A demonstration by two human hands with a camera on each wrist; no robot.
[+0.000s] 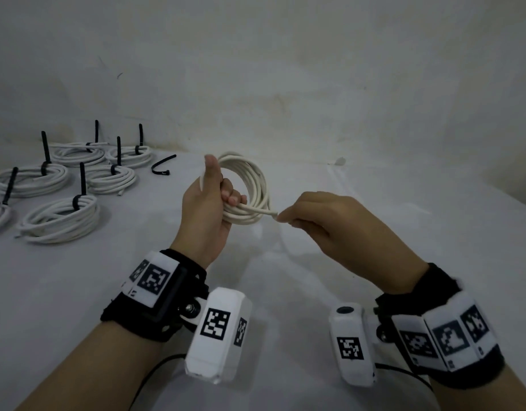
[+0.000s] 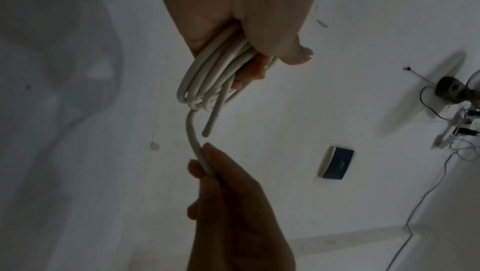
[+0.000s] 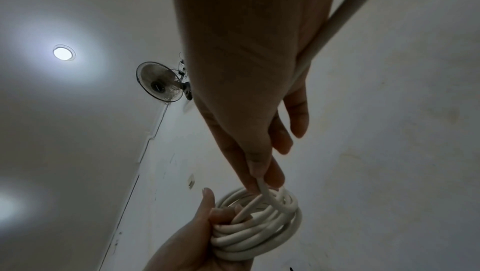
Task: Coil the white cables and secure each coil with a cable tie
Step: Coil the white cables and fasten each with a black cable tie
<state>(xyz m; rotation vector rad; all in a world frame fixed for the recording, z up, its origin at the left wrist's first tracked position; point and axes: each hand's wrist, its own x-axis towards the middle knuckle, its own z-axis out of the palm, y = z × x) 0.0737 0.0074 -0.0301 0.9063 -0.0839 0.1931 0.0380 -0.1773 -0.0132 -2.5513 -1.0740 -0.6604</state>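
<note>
With six tied coils (image 1: 60, 218) lying left of the fingers (image 1: 235, 200), now gripping a seventh coil (image 1: 247, 185), pinching its loose end (image 1: 272, 214), tie (image 1: 162, 164) still unused.

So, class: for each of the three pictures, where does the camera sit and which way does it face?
Head: on the head, looking down at the table; both hands and wristbands show.
Left wrist: looks up along the left hand towards the wall.
Right wrist: looks up along the right hand towards the ceiling.
All share the coil.
</note>
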